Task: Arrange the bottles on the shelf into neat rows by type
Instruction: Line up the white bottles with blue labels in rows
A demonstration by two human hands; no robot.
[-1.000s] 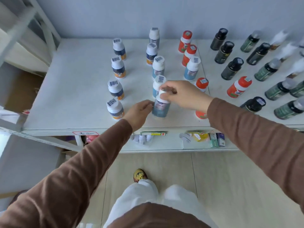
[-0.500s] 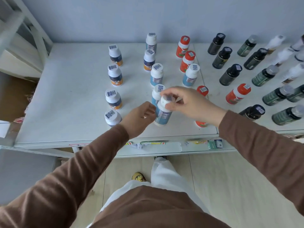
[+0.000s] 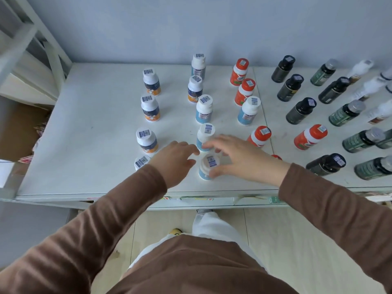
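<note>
The front blue bottle [image 3: 209, 168] stands upright near the front edge of the shelf [image 3: 84, 128], in line with the blue bottle behind it [image 3: 204, 135]. The right hand [image 3: 235, 158] has its thumb against this bottle's side low down, with the fingers spread loosely over and behind the cap; whether it truly grips or only touches, I cannot tell. The left hand [image 3: 174, 160] hovers just left of the bottle, fingers relaxed and holding nothing. As for progress, the work looks roughly half done. The orange-label bottles [image 3: 149, 107] form a tidy column on the left, its front one partly hidden by the left wrist. The middle column is mostly blue, but an orange-label stray [image 3: 195, 89] sits in it second from the back. One blue stray [image 3: 248, 110] stands in the red bottles [image 3: 244, 90] column, and a further red bottle [image 3: 310, 136] sits off to the right among the dark bottles [image 3: 301, 111]. The dark and green bottles [image 3: 345, 113] on the right run in slanted lines that seem fairly sorted, though the far ones are blurred. So, to my eye, swapping the strays and straightening the red column remain
</note>
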